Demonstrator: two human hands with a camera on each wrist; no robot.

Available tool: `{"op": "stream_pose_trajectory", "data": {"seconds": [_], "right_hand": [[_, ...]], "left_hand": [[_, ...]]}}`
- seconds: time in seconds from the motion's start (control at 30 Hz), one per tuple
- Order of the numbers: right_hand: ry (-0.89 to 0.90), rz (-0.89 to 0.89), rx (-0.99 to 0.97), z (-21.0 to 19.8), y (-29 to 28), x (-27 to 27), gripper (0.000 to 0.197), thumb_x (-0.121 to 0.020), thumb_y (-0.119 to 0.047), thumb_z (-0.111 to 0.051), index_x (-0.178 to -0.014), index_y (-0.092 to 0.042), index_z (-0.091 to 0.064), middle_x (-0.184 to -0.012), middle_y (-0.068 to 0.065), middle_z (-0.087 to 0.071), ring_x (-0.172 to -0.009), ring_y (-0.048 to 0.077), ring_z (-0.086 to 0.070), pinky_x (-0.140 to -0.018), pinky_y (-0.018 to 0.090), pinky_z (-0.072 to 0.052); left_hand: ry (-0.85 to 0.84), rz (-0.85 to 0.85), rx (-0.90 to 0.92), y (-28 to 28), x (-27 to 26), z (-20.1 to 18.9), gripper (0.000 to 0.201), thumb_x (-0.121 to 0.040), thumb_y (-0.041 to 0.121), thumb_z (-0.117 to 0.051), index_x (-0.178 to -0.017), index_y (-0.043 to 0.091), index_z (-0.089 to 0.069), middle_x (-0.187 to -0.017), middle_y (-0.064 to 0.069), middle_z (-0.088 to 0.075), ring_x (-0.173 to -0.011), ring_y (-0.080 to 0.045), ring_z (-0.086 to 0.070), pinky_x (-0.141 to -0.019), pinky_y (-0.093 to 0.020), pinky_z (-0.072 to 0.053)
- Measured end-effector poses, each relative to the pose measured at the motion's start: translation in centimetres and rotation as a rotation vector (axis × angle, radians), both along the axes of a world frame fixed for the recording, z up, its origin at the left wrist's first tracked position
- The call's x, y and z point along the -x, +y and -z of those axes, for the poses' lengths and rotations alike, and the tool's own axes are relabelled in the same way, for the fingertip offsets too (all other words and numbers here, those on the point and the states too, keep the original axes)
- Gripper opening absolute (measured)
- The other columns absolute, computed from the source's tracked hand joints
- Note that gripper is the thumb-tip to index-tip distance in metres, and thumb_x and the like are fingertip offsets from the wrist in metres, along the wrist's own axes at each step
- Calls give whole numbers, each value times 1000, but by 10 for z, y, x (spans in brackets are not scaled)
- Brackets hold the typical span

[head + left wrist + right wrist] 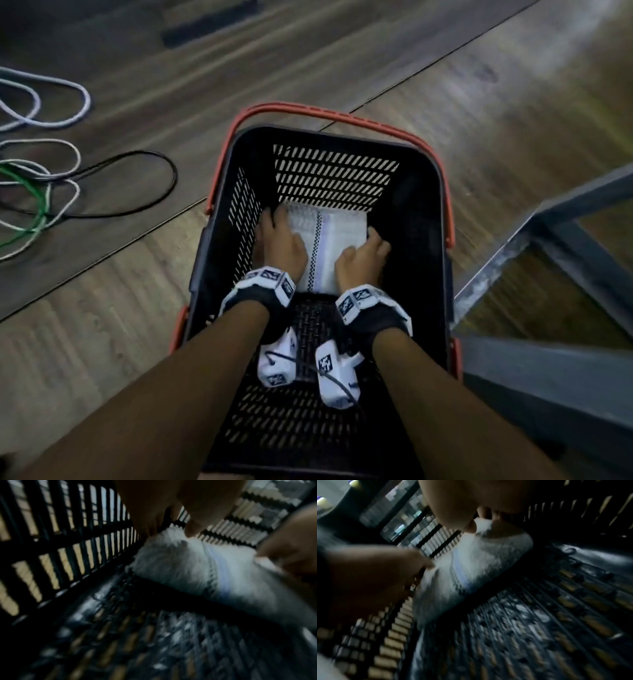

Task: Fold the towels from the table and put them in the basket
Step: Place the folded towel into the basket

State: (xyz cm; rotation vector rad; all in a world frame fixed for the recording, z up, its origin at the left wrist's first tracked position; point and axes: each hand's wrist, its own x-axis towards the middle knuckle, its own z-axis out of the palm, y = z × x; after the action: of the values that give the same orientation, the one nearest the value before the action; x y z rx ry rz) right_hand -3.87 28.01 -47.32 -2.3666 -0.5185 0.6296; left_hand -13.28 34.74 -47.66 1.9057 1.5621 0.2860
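A folded white towel point(334, 240) with a dark checked stripe and a pale blue band lies at the far end of the black slatted basket point(342, 171), just above its floor. My left hand point(281, 240) grips the towel's left edge, fingers curled under it. My right hand point(364, 258) grips the right edge the same way. In the left wrist view the towel point(197, 568) hangs a little off the basket floor, with my left fingers point(192, 531) at its far corner. The right wrist view shows the towel point(471, 568) held between both hands.
The basket has red handles point(329, 114) folded down around its rim and stands on a wooden floor point(479, 120). Loose cables point(51, 178) lie on the floor at the left. A grey metal table frame point(548, 257) stands close on the right.
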Motion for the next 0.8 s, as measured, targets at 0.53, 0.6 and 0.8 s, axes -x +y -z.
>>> {"op": "stream_pose_trajectory", "data": {"seconds": [0.53,0.6,0.8], "right_hand": [[-435,-614,348,32,-10,14,60,-98,-35,-26,-150,-12,-7,-159,9,1,-147,22,6,-119,45,-1],[-319,-665,455,10,-12,11,56,-94,-34,-36,-144,-12,-25,-156,13,-17,-145,27,-13,-115,45,-16],[-156,-798,569,-115,-53,23,34,-83,-34,-55,-57,-16,-43,-61,4,-49,-53,22,-50,-50,23,-37]], "left_hand": [[468,479,-137,-10,4,32,58,-98,38,-15,-148,19,8,-158,-8,6,-146,-25,7,-117,-48,0],[591,550,7,-9,7,3,60,-97,39,-21,-148,16,-1,-158,-10,0,-146,-28,-2,-116,-49,-7],[577,768,158,-42,40,-143,40,-97,42,-34,-83,9,-51,-81,-10,-55,-79,-28,-55,-63,-27,-35]]}}
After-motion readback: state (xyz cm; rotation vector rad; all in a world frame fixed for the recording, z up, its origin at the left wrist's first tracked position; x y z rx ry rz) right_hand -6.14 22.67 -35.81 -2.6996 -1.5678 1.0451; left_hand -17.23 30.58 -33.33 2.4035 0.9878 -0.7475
